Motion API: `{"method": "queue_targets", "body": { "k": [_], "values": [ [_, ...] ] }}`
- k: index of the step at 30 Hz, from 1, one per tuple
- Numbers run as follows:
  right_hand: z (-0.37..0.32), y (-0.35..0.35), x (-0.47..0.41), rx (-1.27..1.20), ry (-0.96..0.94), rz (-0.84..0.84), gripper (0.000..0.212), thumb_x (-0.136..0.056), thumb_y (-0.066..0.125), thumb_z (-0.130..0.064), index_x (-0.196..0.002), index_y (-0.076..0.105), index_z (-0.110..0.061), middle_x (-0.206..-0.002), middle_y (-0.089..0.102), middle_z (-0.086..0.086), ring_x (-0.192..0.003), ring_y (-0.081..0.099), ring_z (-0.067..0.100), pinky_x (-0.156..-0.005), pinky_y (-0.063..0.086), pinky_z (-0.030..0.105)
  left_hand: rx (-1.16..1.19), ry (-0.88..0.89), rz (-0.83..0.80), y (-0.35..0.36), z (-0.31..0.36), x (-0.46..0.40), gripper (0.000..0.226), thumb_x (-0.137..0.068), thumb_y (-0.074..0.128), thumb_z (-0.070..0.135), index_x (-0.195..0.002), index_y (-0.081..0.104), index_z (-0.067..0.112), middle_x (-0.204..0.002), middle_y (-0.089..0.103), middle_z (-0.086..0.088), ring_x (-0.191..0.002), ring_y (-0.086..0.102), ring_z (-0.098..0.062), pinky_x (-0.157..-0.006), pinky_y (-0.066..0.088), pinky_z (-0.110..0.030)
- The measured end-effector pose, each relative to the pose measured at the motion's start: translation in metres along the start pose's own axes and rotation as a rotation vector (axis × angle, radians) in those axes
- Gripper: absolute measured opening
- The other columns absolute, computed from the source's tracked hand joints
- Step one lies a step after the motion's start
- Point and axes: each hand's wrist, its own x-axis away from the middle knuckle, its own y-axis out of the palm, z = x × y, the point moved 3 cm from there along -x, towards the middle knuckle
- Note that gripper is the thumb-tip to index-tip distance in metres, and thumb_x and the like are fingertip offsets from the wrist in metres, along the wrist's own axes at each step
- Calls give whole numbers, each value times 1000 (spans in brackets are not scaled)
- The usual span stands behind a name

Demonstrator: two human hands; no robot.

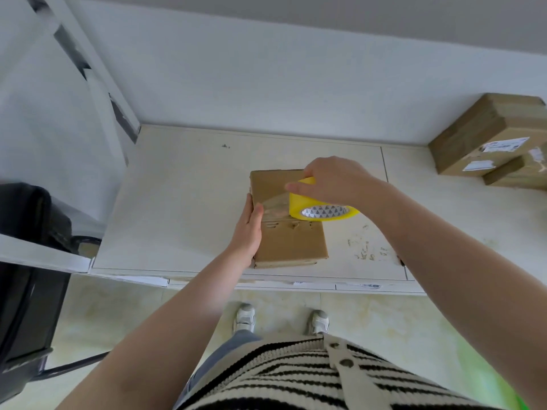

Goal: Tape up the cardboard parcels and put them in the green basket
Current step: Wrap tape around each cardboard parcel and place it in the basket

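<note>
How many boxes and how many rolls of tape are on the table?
Cardboard boxes: 3, the box being taped, a big box at the far right and a smaller box beside it.
Yellow tape rolls: 1, in the right hand.
Total: 4

Much of the scene is covered, cropped or blurred.

The right hand (334, 180) covers the far right corner of the cardboard parcel (291, 244) and the top of the yellow tape roll (321, 208); the left hand (247, 232) hides part of the parcel's left edge. At the tabletop's (177, 202) far right corner, the stacked parcels (485, 137) run off the picture's right edge, their labels too small to read. A green patch (485, 377) at the lower right is blurred and cropped. The dark object (26, 306) at left is cut off.
</note>
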Motion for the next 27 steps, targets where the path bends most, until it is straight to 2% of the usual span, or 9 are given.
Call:
{"method": "queue_targets", "body": {
  "k": [3, 6, 8, 10, 13, 16, 19, 24, 27],
  "values": [
    [8, -5, 6, -92, 2, -31, 60, -79, 47, -78, -62, 51, -21, -63, 53, -4, -62, 52, 15, -54, 31, 29, 12, 32, -36, -1, 0, -2, 52, -107, 33, 36, -157, 20, 29, -159, 31, 9, -146, 29, -9, -122, 24, -40],
    [17, -6, 12, -96, 53, -20, 63, -76, 51, -79, -56, 46, -20, -58, 47, -3, -57, 47, 15, -52, 29, 28, -65, 86, -56, 0, 4, -3, 50, -108, 32, 33, -157, 24, 24, -157, 37, 5, -144, 34, -12, -121, 26, -40],
    [22, -5, 15, -23, 105, 6, 63, -74, 50, -82, -62, 54, -21, -60, 50, -4, -56, 46, 10, -50, 26, 26, -112, 99, -53, 0, 4, -4, 50, -108, 32, 32, -156, 25, 22, -156, 38, 3, -143, 36, -14, -120, 27, -41],
    [29, -3, 18, 30, 170, -15, 73, -74, 47, -85, -77, 67, -14, -66, 58, -2, -59, 51, 10, -49, 28, 24, -147, 99, -51, 0, 4, -5, 51, -108, 31, 32, -157, 23, 21, -157, 37, 3, -143, 36, -13, -120, 27, -41],
    [36, 1, 17, 33, 209, -55, 80, -73, 46, -86, -85, 70, -10, -71, 63, 1, -63, 56, 14, -51, 33, 25, -199, 116, -52, 0, 5, -6, 52, -108, 31, 33, -157, 22, 20, -158, 36, 2, -144, 35, -13, -121, 26, -40],
    [36, 1, 12, 28, 216, -88, 80, -66, 50, -89, -78, 67, -11, -69, 63, 1, -64, 58, 15, -51, 35, 26, -258, 115, -49, -2, 6, -7, 54, -108, 29, 34, -158, 19, 16, -161, 30, -1, -148, 27, -16, -122, 22, -41],
    [42, 1, 12, 124, 229, -148, 77, -61, 50, -92, -65, 57, -16, -63, 58, -2, -60, 55, 14, -51, 32, 26, -303, 112, -48, -3, 6, -8, 54, -108, 28, 35, -158, 18, 17, -162, 26, -1, -151, 20, -17, -123, 18, -42],
    [65, 32, 19, 83, 301, -241, 82, -62, 47, -93, -70, 61, -12, -67, 62, 0, -64, 58, 16, -58, 39, 29, -340, 91, -61, -1, 8, -7, 55, -108, 26, 37, -158, 14, 17, -163, 24, 0, -152, 14, -18, -123, 16, -44],
    [70, 50, 18, 13, 330, -253, 84, -63, 48, -92, -70, 63, -10, -65, 61, 1, -63, 59, 18, -57, 39, 28, -365, 73, -67, -2, 9, -6, 56, -108, 25, 37, -159, 12, 18, -163, 23, 0, -152, 12, -18, -123, 16, -44]
  ]
}}
